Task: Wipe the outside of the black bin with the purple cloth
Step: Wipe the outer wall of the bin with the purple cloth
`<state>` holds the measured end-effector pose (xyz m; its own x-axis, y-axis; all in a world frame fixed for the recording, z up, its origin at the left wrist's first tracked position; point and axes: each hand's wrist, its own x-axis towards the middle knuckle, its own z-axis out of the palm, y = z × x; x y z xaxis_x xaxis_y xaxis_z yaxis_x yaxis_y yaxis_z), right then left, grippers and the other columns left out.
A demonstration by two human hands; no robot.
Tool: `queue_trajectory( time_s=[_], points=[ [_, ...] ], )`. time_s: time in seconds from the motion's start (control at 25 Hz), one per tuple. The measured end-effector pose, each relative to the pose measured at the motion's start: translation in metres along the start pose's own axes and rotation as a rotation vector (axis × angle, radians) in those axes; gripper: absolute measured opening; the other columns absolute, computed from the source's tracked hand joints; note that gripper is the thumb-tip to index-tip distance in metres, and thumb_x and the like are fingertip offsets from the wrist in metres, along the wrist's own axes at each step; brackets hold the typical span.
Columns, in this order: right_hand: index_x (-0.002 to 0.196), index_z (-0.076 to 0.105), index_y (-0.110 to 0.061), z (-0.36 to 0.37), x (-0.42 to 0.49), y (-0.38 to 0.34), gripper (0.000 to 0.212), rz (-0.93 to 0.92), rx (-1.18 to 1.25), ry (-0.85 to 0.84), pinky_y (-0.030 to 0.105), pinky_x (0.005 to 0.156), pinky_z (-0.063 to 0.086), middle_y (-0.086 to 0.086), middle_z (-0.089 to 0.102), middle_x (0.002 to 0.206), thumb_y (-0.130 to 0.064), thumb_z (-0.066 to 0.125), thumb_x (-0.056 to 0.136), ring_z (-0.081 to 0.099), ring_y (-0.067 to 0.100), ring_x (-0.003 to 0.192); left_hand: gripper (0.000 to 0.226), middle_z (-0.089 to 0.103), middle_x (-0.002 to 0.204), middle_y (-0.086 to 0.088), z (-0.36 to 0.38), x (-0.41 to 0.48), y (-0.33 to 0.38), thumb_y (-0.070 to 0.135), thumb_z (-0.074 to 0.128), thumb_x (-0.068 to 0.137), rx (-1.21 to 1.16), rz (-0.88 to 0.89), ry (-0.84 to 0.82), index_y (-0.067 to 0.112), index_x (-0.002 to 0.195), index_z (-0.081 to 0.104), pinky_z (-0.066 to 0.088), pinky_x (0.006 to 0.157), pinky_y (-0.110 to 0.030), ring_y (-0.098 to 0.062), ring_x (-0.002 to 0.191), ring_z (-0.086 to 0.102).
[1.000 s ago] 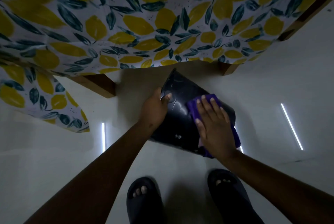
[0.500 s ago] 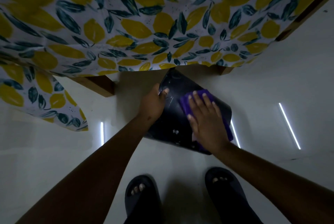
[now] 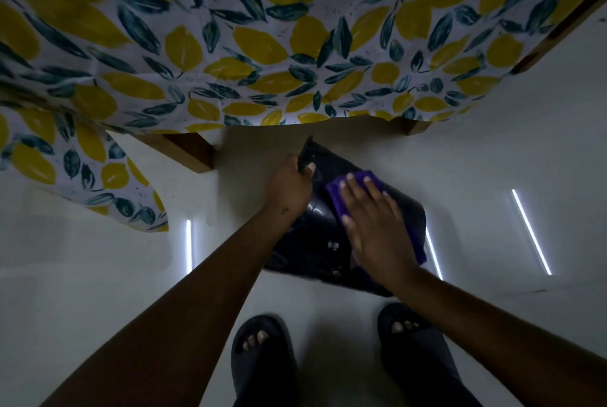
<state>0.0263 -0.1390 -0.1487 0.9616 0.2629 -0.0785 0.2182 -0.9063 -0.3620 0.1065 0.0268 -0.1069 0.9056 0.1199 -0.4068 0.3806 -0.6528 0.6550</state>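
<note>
The black bin (image 3: 308, 242) lies tipped on the pale floor in front of my feet, its glossy side facing up. My left hand (image 3: 289, 190) grips the bin's upper rim, thumb over the edge. My right hand (image 3: 374, 226) lies flat, fingers spread, pressing the purple cloth (image 3: 335, 196) against the bin's side. The cloth shows past my fingertips and again at the bin's right edge. The hand covers most of the cloth.
A table draped in a lemon-and-leaf cloth (image 3: 262, 45) overhangs the bin's far end, with wooden legs (image 3: 187, 150) on the left and right. My feet in dark slides (image 3: 262, 360) stand just below the bin. Bright light strips (image 3: 530, 229) reflect on the floor.
My right hand and the purple cloth have slid up and leftward along the bin's side. My left hand keeps its hold on the rim.
</note>
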Motion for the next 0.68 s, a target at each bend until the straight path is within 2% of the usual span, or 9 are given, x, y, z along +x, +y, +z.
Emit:
queue_trajectory(
  time_s=[0.08,0.12,0.28,0.36,0.48,0.56,0.68],
  points=[
    [0.151,0.020,-0.019,0.006,0.001,-0.011,0.054,-0.081,-0.019,-0.004,0.044,0.118,0.019,0.003,0.023,0.160,-0.036,0.021,0.100,0.018,0.023,0.148,0.031,0.063,0.118,-0.017,0.003,0.003,0.001,0.030,0.044,0.098,0.027,-0.024,-0.012,0.008,0.119,0.053,0.038,0.080,-0.028,-0.034,0.108,0.059],
    [0.151,0.023,-0.018,0.004,0.014,-0.010,0.054,-0.066,0.000,0.020,0.042,0.117,0.021,0.004,0.026,0.159,-0.036,0.021,0.100,0.021,0.023,0.147,0.032,0.063,0.119,-0.018,0.004,0.005,0.001,0.030,0.044,0.098,0.044,-0.015,-0.023,0.007,0.120,0.052,0.038,0.081,-0.029,-0.034,0.109,0.058],
    [0.147,0.033,-0.008,-0.002,0.049,0.018,0.051,0.192,0.234,0.000,0.038,0.117,0.025,0.013,0.038,0.152,-0.032,0.027,0.102,0.035,0.027,0.140,0.032,0.064,0.115,-0.021,0.003,0.012,0.004,0.030,0.046,0.098,0.094,-0.020,-0.001,0.004,0.116,0.053,0.036,0.077,-0.029,-0.037,0.106,0.058],
    [0.149,0.029,-0.011,0.001,0.020,0.018,0.054,0.186,0.133,0.022,0.041,0.117,0.024,0.010,0.034,0.155,-0.036,0.025,0.101,0.030,0.027,0.143,0.033,0.064,0.113,-0.021,0.003,0.012,0.007,0.031,0.046,0.097,0.122,-0.038,0.010,0.004,0.115,0.054,0.039,0.077,-0.031,-0.038,0.105,0.059],
    [0.153,0.016,-0.017,0.005,-0.013,0.001,0.059,0.038,-0.031,-0.023,0.046,0.117,0.020,0.005,0.022,0.160,-0.040,0.023,0.099,0.017,0.025,0.148,0.036,0.064,0.113,-0.019,0.007,0.023,0.011,0.033,0.049,0.096,0.140,-0.053,-0.025,0.004,0.115,0.055,0.041,0.077,-0.032,-0.037,0.105,0.060],
    [0.152,0.018,-0.017,0.005,0.007,0.004,0.056,0.046,-0.011,0.003,0.046,0.117,0.021,0.006,0.024,0.159,-0.038,0.024,0.101,0.019,0.025,0.147,0.038,0.065,0.112,-0.016,0.004,0.026,0.013,0.035,0.055,0.092,0.057,-0.030,-0.068,0.004,0.115,0.055,0.041,0.075,-0.028,-0.032,0.103,0.061],
    [0.147,0.033,-0.011,0.002,0.047,0.022,0.050,0.139,0.131,-0.008,0.040,0.117,0.025,0.011,0.039,0.152,-0.034,0.027,0.103,0.034,0.025,0.141,0.045,0.064,0.118,-0.006,-0.005,0.000,-0.006,0.031,0.065,0.087,-0.100,0.069,-0.109,0.010,0.124,0.052,0.045,0.084,-0.024,-0.020,0.107,0.061]
  ],
)
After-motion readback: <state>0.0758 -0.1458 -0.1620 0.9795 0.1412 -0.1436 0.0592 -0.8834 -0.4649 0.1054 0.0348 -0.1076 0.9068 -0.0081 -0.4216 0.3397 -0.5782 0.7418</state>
